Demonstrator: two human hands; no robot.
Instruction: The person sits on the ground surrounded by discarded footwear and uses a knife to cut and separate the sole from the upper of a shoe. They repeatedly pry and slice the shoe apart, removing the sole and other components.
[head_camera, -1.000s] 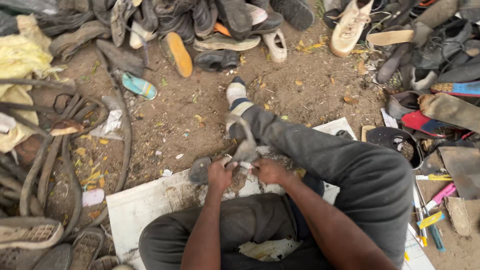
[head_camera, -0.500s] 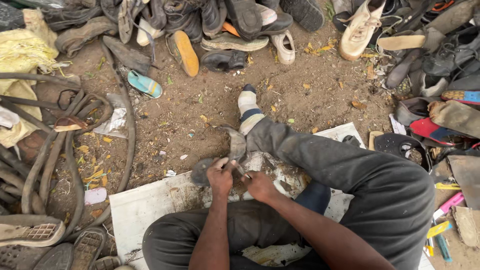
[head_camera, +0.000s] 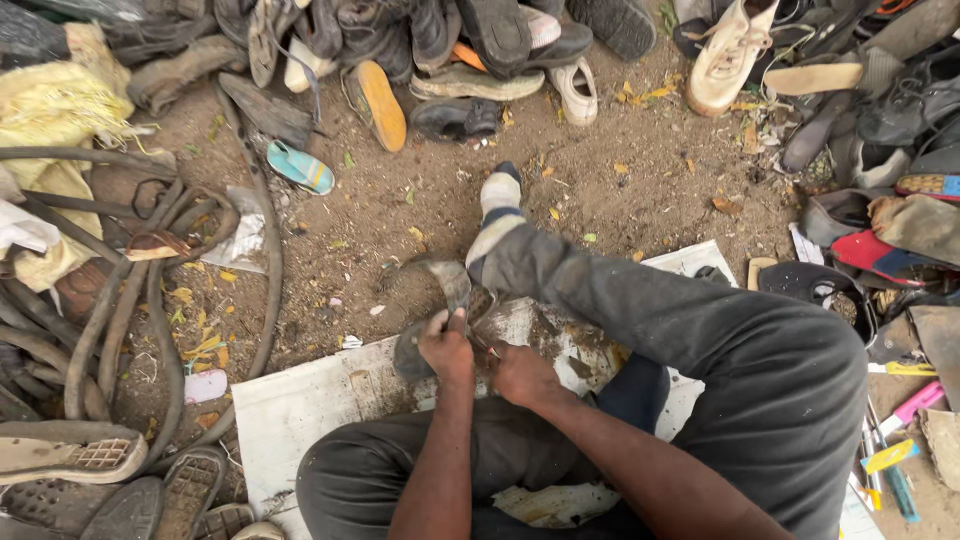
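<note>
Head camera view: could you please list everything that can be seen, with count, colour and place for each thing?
worn sole piece: one, grey, held over the white board
white board: one, dirty white, on the ground under the person
pile of old shoes: many, mixed dark and pale, along the top edge
orange sole: one, top centre
blue flip-flop: one, upper left on the dirt
rubber strips: several, dark, left side
yellow cloth: one, upper left
shoe soles: several, grey and black, bottom left
small tools: several, yellow, pink, blue, lower right
left hand: gripping the sole piece
right hand: closed, beside the left hand; what it holds is hidden
</note>
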